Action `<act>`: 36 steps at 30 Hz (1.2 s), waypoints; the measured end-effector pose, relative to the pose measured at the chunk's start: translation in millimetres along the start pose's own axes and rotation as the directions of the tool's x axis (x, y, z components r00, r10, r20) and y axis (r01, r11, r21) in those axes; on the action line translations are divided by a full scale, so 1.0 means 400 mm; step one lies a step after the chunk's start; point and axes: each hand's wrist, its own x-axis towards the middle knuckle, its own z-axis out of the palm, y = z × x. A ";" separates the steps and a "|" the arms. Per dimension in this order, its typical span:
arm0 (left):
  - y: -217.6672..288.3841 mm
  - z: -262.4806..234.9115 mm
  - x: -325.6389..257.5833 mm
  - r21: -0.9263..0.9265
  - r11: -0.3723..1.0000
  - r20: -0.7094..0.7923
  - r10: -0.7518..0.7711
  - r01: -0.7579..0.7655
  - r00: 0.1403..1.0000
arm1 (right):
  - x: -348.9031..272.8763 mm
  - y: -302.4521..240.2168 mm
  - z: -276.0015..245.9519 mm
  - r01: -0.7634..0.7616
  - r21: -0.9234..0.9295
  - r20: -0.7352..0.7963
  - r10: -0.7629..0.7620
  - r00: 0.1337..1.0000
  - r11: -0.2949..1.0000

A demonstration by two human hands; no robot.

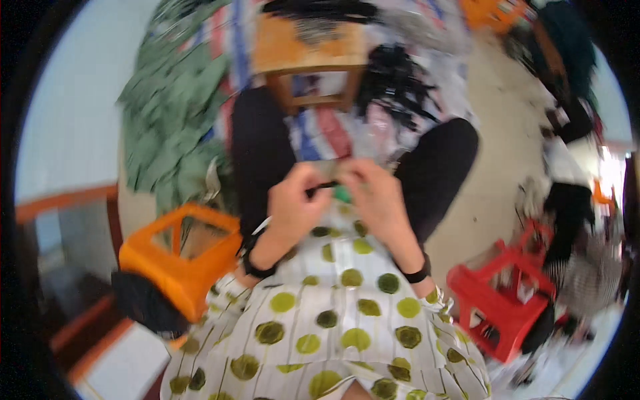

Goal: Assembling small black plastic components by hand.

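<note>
Over my lap, my left hand (297,203) is closed on a narrow black strip (326,186), its fingers bent inward. The strip spans the short gap to my right hand (372,200), whose fingertips pinch its other end. A small green thing (342,194) shows just under the right fingers; blur hides what it is. Dark bands circle both wrists. Beyond my knees stands a wooden stool (308,55) with black strips (320,9) on top. A heap of similar black strips (395,87) lies right of it.
Green fabric pieces (175,117) are piled on the left over a striped sheet (331,130). An orange plastic stool (177,250) stands close at my left, a red plastic stool (497,300) at my right. Another person (567,60) is at the far right.
</note>
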 end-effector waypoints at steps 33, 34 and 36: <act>0.060 -0.025 -0.008 -0.176 0.984 -0.066 -0.036 0.024 0.997 | 0.045 -0.263 -0.058 0.399 0.440 -0.023 -0.434 0.901 0.804; 0.059 -0.026 -0.009 -0.132 0.991 -0.042 -0.003 -0.003 0.999 | 0.028 -0.231 -0.032 0.289 0.300 -0.028 -0.295 0.955 0.909; 0.080 -0.034 -0.012 -0.052 0.996 0.003 0.074 -0.073 0.997 | 0.042 -0.099 -0.048 -0.037 0.439 0.010 0.037 0.999 0.898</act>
